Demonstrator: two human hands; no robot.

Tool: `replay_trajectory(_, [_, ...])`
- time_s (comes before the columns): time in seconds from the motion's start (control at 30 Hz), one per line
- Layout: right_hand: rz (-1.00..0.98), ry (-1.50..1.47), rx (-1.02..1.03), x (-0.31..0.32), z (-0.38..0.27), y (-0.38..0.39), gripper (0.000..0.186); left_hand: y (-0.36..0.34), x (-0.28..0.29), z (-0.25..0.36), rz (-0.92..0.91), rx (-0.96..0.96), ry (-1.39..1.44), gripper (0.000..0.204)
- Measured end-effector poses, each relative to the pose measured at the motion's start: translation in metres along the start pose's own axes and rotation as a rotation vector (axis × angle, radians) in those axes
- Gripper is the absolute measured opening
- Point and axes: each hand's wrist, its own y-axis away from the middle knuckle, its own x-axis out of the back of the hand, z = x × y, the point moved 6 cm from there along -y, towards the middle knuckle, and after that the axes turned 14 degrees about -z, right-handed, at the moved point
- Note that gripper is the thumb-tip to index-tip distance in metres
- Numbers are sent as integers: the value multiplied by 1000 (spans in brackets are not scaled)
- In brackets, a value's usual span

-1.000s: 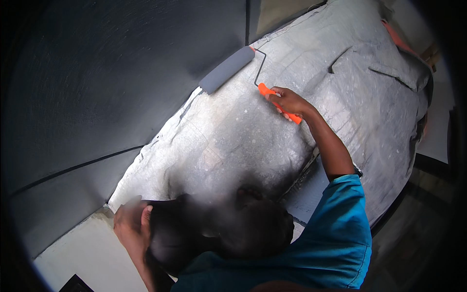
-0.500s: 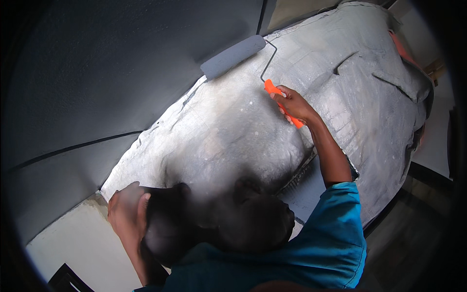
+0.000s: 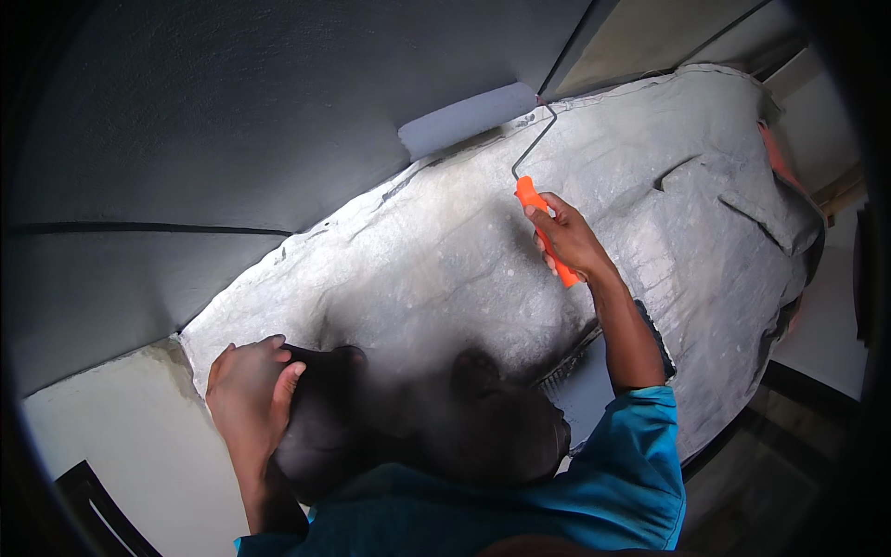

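My right hand (image 3: 564, 239) is closed round the orange handle of a paint roller (image 3: 469, 119). A bent metal rod joins that handle to the long grey sleeve. The sleeve lies along the lower edge of the dark grey wall (image 3: 278, 111), just above the crumpled whitish sheet (image 3: 445, 223); whether it touches the wall is hard to tell. Down at the left, my left hand (image 3: 249, 390) rests by my dark-clad knee (image 3: 320, 371), holding nothing, its thumb standing apart from the fingers. My right forearm partly hides a paint tray (image 3: 580, 390) with grey in it.
Dark seams (image 3: 158, 227) divide the wall. An unpainted beige panel (image 3: 640, 46) adjoins it at the upper right. A pale surface (image 3: 121, 418) lies at lower left, with a black-framed object (image 3: 102, 511) on it. The sheet bulges and folds toward the right.
The whole view has shifted, showing more of the beige panel. The roller sits slightly higher against the sheet's edge. My left thumb stands farther out from the fingers.
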Motion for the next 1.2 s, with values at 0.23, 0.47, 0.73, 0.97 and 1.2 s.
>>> replay_trajectory(0.23, [75,-2,183,-13,-83,86,45,-9,-4,3,26,-76,23,35])
replay_trajectory(0.47, [154,-34,297,-3,-108,114,44,-8,-5,5,18,-103,-12,35])
replay_trajectory(0.73, [4,-34,35,-10,-11,37,38,5,2,0,51,-107,31,35])
replay_trajectory(0.97, [-31,5,30,-13,-20,21,35,12,9,-3,50,-77,67,33])
replay_trajectory(1.2, [15,36,192,-19,-98,97,40,4,7,3,144,-177,-13,31])
